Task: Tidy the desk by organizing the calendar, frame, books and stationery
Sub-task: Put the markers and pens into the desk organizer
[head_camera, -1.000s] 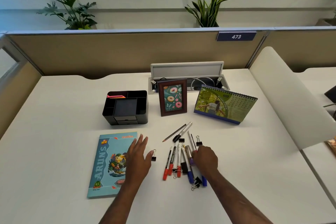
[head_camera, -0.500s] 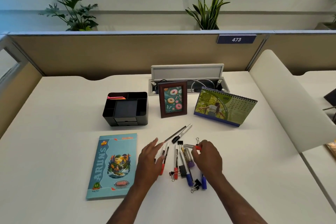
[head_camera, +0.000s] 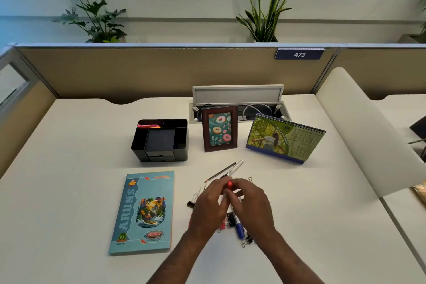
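— Cubicle walls and potted plants back a white table (head_camera: 69, 191); what has changed on it?

— Both hands have closed in over the scattered stationery. A second ago the left hand (head_camera: 208, 205) lay flat by the blue book (head_camera: 143, 212), at nine o'clock of the pile — now it meets the right hand (head_camera: 250, 203) above the pens, fingers of both curled round a red-capped marker (head_camera: 229, 184) between them.

— And the rest?

— Unmoved. The black organizer (head_camera: 161, 139) sits at eleven o'clock of the hands, the frame (head_camera: 219, 128) upright at twelve, the calendar (head_camera: 285, 137) at one. A pencil (head_camera: 222, 171) and loose binder clips (head_camera: 192, 202) lie on the table around the hands.

— Meaning?

— Gathering has begun, I'd judge — pens first, probably bound for the organizer. Nothing is in it yet save some pink slips.
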A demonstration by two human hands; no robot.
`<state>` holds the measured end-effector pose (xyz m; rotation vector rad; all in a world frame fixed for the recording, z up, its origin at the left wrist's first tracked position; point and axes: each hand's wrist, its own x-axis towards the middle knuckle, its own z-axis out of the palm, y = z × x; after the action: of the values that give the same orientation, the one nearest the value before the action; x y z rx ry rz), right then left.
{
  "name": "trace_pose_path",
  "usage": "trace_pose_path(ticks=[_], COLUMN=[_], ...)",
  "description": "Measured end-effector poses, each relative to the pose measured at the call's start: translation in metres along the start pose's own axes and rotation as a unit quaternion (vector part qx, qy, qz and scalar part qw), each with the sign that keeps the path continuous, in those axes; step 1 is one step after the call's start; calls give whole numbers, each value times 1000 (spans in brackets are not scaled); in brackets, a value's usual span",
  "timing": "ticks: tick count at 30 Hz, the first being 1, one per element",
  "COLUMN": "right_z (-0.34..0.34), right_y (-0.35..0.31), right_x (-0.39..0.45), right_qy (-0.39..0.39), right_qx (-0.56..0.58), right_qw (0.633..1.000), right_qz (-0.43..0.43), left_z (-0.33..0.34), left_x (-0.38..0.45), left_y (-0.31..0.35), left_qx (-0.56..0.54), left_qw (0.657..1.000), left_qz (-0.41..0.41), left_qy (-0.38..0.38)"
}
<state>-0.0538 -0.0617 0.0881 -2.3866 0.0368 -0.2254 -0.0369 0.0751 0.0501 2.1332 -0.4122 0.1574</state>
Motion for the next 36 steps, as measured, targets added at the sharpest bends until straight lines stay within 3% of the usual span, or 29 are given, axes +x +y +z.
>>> trace_pose_path(ticks=[4, 10, 20, 24, 36], right_z=[4, 18, 36, 35, 35], right_y=[2, 33, 73, 73, 85], right_x=[-2, -20, -44, -47, -50], right_qy=[-9, -23, -91, -92, -100], right_qx=[34, -12, -29, -21, -20], right_qw=[999, 998, 988, 988, 983], right_qz=[10, 49, 119, 122, 153], left_z=[-19, -77, -185, -199, -185], left_x=[5, 32, 99, 122, 122], left_y=[-3, -38, -96, -121, -158], left_qx=[-12, 7, 49, 118, 271], left_qw=[999, 988, 936, 931, 907], left_qz=[-15, -33, -111, -121, -246], left_qy=[50, 152, 330, 324, 206])
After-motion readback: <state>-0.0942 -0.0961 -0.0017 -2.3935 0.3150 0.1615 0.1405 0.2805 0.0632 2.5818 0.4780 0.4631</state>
